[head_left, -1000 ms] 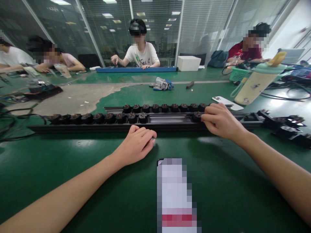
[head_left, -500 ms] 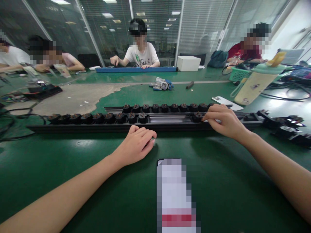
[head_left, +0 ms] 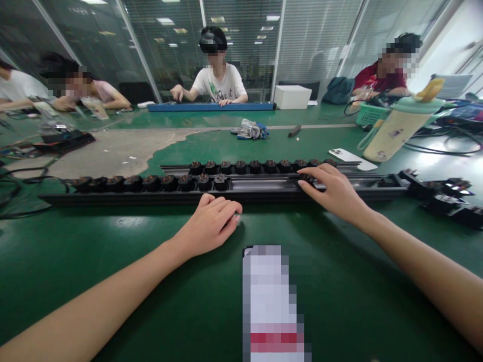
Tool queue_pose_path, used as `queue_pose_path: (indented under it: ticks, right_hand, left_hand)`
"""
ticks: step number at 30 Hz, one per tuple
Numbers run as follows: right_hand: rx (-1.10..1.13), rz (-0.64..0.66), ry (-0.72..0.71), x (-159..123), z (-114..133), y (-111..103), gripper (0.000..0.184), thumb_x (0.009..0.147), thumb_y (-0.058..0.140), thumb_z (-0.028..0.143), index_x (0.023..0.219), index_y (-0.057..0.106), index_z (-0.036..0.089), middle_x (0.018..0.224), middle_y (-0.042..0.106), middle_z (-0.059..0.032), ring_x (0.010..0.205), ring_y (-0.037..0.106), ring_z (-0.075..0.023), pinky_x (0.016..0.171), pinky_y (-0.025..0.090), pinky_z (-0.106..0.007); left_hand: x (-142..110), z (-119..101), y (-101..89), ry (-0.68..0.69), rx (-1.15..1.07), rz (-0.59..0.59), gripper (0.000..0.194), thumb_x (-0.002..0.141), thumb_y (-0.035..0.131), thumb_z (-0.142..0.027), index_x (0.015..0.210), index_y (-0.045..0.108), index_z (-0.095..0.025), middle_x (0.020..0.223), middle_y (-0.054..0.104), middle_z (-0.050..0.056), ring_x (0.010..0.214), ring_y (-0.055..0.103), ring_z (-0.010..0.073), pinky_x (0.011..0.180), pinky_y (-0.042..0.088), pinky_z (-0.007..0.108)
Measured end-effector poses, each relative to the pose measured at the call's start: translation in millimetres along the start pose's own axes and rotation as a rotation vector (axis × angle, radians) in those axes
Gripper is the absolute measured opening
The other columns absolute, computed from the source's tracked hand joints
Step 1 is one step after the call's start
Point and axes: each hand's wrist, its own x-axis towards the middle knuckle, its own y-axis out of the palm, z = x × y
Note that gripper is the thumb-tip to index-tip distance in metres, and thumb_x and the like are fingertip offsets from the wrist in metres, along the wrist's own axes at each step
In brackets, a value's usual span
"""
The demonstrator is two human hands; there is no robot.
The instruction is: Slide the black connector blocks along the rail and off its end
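Note:
A long black rail [head_left: 260, 185] lies across the green table [head_left: 113, 236], with a row of small round black parts [head_left: 151, 182] seated along its left half. A second rail behind it carries another row of such parts [head_left: 256, 165]. My right hand [head_left: 334, 193] reaches over the front rail, thumb and forefinger closed round one black part [head_left: 309, 178] at the end of that row. My left hand [head_left: 209, 226] rests on the table just in front of the rail, fingers curled under; what they cover is hidden. A phone [head_left: 273, 301] lies between my forearms.
More black fixtures [head_left: 437, 193] continue the rail to the right. Beyond lie a white phone [head_left: 352, 158], a cream bottle [head_left: 400, 128], a green basket [head_left: 370, 114], gloves [head_left: 251, 130], a white box [head_left: 292, 97] and cables [head_left: 15, 186]. Other people sit at the far side.
My right hand has slid a little left along the rail and its fingers have stretched out over the black part. My left hand has stayed put.

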Motion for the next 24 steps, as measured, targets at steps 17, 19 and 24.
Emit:
queue_pose_path:
  ticks: [17, 19, 24]
  right_hand:
    - [-0.011, -0.040, 0.009, 1, -2, -1, 0.035, 0.094, 0.052, 0.039, 0.112, 0.070, 0.016, 0.098, 0.062, -0.0116, 0.100, 0.060, -0.0252, 0.093, 0.049, -0.043]
    - [-0.022, -0.056, 0.010, 1, -4, -2, 0.032, 0.092, 0.053, 0.039, 0.108, 0.070, 0.017, 0.095, 0.061, -0.0107, 0.098, 0.060, -0.0248, 0.092, 0.049, -0.043]
    - [-0.034, -0.087, 0.003, 1, -7, -4, 0.026, 0.090, 0.054, 0.038, 0.102, 0.069, 0.019, 0.092, 0.062, -0.0095, 0.092, 0.059, -0.0234, 0.088, 0.049, -0.042]
  left_hand:
    - [-1, 1, 0.9, 0.012, 0.008, -0.006, 0.014, 0.105, 0.044, -0.023, 0.106, 0.058, -0.018, 0.097, 0.069, 0.002, 0.085, 0.060, 0.0176, 0.084, 0.030, 0.038]
    - [-1, 1, 0.9, 0.010, 0.006, -0.005, 0.015, 0.105, 0.044, -0.023, 0.105, 0.057, -0.018, 0.097, 0.069, 0.002, 0.084, 0.059, 0.0174, 0.084, 0.030, 0.038]
    - [-1, 1, 1.2, 0.005, 0.010, -0.007, 0.015, 0.105, 0.043, -0.024, 0.106, 0.057, -0.019, 0.097, 0.069, 0.003, 0.084, 0.060, 0.0174, 0.084, 0.030, 0.038]
